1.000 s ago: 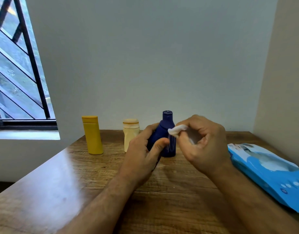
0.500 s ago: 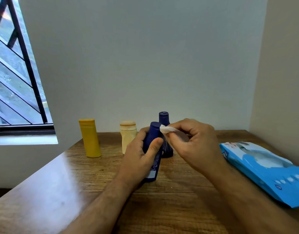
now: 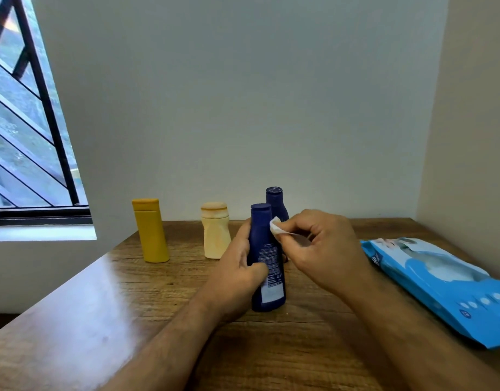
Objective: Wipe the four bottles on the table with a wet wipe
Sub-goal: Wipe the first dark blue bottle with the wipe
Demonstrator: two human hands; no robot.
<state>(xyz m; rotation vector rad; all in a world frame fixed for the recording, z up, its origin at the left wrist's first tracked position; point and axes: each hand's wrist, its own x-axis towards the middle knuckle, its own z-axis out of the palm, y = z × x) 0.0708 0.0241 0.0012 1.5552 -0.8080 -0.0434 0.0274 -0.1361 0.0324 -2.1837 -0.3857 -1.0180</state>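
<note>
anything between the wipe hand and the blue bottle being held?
Nothing visible. The right hand pinches the wet wipe right against the upper side of the near blue bottle, which the left hand grips upright.

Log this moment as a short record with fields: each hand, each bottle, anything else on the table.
left hand: grips tall dark blue plastic bottle, upright
right hand: pinches white wet wipe against that bottle's shoulder
second dark blue bottle: stands behind, partly hidden
yellow plastic bottle: upright, far left
cream plastic bottle: upright, beside yellow one
blue wipes pack: lies flat, right side
wooden table: holds all
</note>
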